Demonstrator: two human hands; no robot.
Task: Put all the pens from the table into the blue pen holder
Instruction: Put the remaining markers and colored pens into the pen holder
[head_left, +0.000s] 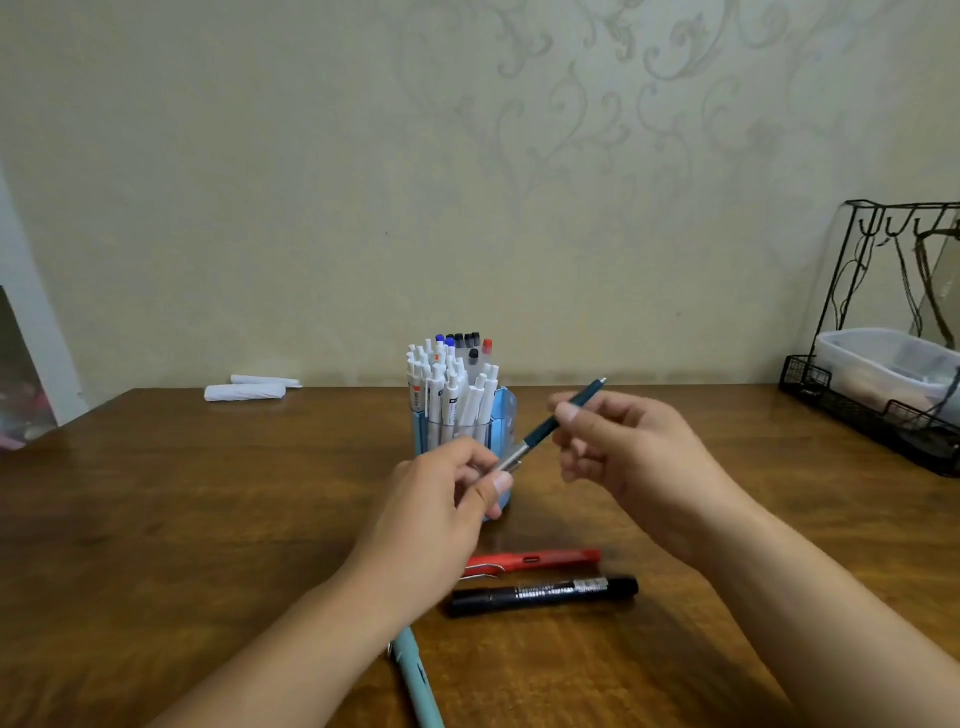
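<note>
A dark teal pen (543, 430) with a silver end slants up to the right in front of the blue pen holder (503, 415). My left hand (441, 499) pinches its silver lower end, and my right hand (623, 447) grips its upper barrel. The holder stands at the table's middle, packed with several white pens, and my left hand hides its lower part. On the table near me lie a red pen (535, 560), a black marker (545, 595) and a light teal pen (415, 675), the last partly under my left forearm.
The wooden table (208, 519) runs to a papered wall. Two rolled white papers (249, 389) lie at the back left. A black wire rack (883, 415) holding a clear plastic box stands at the back right.
</note>
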